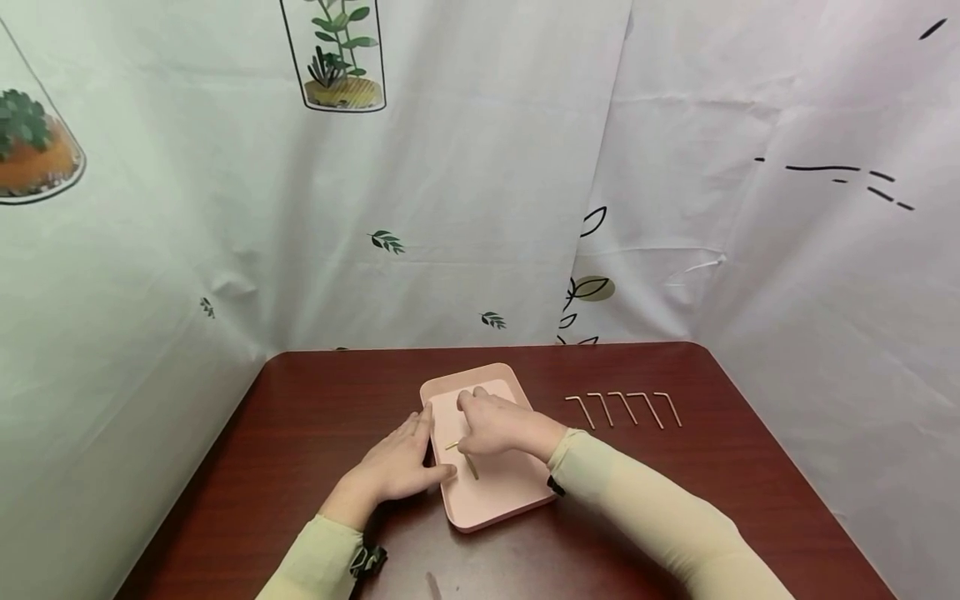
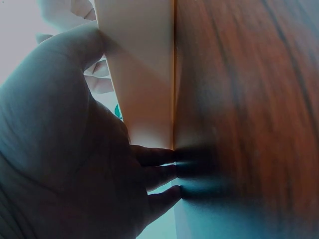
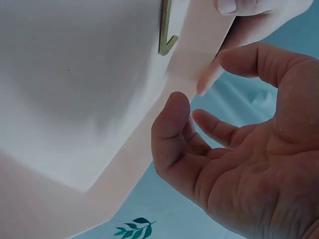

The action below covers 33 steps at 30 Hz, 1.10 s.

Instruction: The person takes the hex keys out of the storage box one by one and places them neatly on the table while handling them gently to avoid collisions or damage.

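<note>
A pale pink tray stands askew on the table. My left hand holds its left side, the thumb over the rim and the straight fingers along the outer wall; in the left wrist view three fingertips reach the table beside the tray wall. Above the tray is my right hand, its fingers loosely bent. The right wrist view shows a gap between thumb and fingers, with nothing held. One brass-coloured hex key lies on the tray floor near the left thumb, partly covered by the right hand in the head view.
Several similar L-shaped hex keys lie in a row on the dark red table, right of the tray. A thin pale strip shows at the bottom edge. White printed curtains hang behind and at both sides.
</note>
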### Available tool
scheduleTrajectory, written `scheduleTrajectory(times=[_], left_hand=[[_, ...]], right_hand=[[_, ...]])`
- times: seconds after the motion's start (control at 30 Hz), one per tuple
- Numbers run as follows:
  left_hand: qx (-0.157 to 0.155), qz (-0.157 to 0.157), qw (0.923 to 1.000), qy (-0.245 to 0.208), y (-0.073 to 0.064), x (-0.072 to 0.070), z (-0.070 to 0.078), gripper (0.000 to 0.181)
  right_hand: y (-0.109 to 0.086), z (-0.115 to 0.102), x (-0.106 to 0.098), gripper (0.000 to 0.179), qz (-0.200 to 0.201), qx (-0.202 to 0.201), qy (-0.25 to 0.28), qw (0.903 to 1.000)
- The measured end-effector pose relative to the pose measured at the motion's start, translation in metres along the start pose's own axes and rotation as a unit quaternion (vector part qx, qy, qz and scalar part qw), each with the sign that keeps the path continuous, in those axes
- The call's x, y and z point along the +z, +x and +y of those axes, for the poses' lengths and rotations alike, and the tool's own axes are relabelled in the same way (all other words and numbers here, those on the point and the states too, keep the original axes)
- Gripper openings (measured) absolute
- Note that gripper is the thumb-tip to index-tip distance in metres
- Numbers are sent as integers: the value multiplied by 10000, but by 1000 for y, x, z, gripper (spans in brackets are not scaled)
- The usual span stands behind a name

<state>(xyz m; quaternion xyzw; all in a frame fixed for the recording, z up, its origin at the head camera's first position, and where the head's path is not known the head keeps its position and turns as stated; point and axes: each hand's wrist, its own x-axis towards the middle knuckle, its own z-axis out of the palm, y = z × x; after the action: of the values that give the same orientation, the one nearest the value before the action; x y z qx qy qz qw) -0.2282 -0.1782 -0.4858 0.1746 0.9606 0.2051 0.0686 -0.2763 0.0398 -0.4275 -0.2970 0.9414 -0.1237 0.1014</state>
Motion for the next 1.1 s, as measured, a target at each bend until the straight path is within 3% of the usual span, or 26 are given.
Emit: scheduleTrajectory(times=[0.47, 1.1], left_hand=[[22, 10, 10000, 14, -1, -1, 0, 117], [131, 13, 9999, 48, -2, -1, 2, 120]], right_hand=[[14, -4, 8, 60, -212, -149, -118, 9996], [16, -1, 27, 45, -380, -109, -307, 9987]])
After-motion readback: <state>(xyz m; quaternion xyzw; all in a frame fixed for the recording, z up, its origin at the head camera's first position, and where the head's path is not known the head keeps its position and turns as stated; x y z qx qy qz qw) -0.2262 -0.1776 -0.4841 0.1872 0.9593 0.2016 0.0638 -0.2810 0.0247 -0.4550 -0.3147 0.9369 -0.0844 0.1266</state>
